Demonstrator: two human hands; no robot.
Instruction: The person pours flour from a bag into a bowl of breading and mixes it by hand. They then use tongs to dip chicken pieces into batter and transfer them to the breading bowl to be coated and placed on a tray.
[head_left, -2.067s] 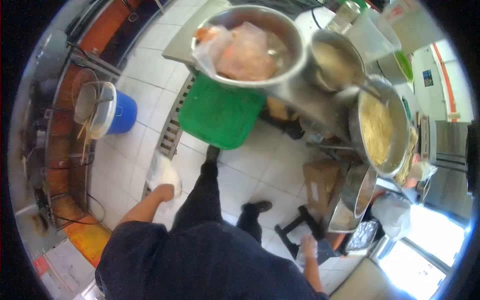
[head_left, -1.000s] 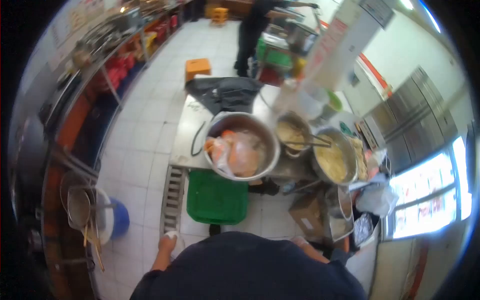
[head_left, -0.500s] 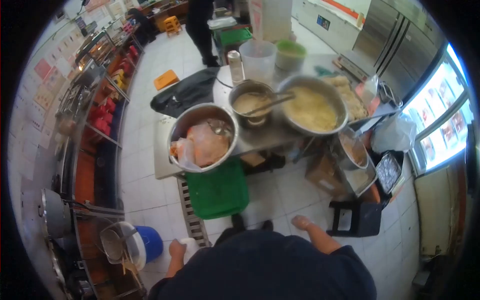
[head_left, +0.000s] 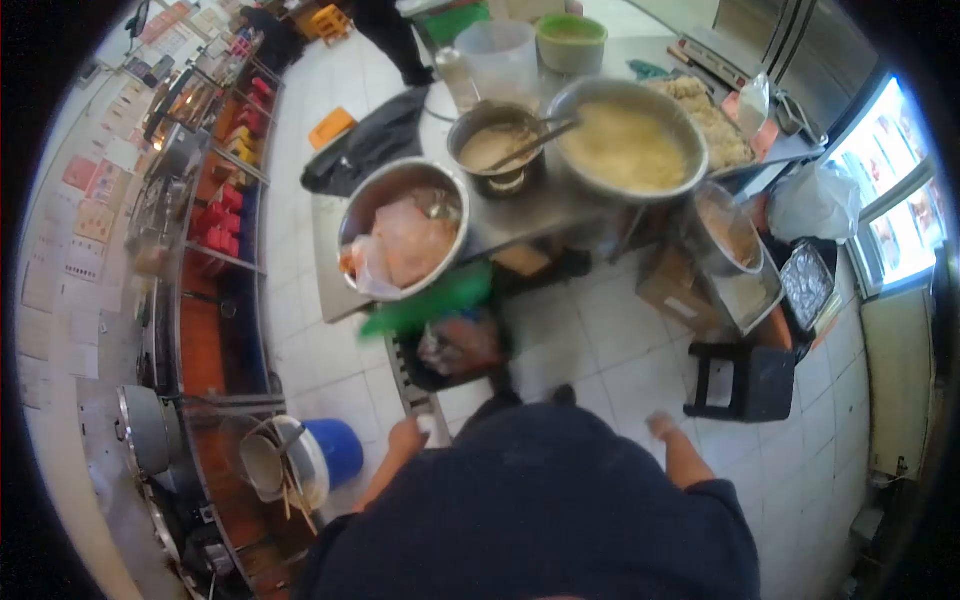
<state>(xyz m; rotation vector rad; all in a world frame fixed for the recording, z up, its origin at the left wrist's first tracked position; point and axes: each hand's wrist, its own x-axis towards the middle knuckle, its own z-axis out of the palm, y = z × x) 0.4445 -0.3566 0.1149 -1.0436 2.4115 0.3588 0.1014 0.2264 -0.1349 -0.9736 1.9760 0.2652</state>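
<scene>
My left hand (head_left: 406, 440) is closed round a white object (head_left: 429, 428) that I cannot make out, low and left of centre. To the right, my right hand (head_left: 661, 427) hangs over the floor tiles, its fingers smeared. In front of me a green lid (head_left: 440, 300) stands tilted up over a black bin (head_left: 408, 365) with clear plastic and something pinkish inside. Neither hand touches the lid. Above it, a steel pot (head_left: 462, 232) with raw meat in plastic sits on the table edge.
On the steel table (head_left: 500, 225) are a small pot (head_left: 498, 140), a wide bowl of yellowish food (head_left: 635, 150) and a clear container (head_left: 497, 65). A black stool (head_left: 745, 385) and a box (head_left: 680, 290) stand right, a blue bucket (head_left: 338, 450) left. A person (head_left: 390, 40) stands beyond.
The green lid has swung up, showing the bin's contents. The view has shifted, and both hands now appear higher and further right in it. The white object is still in my left hand.
</scene>
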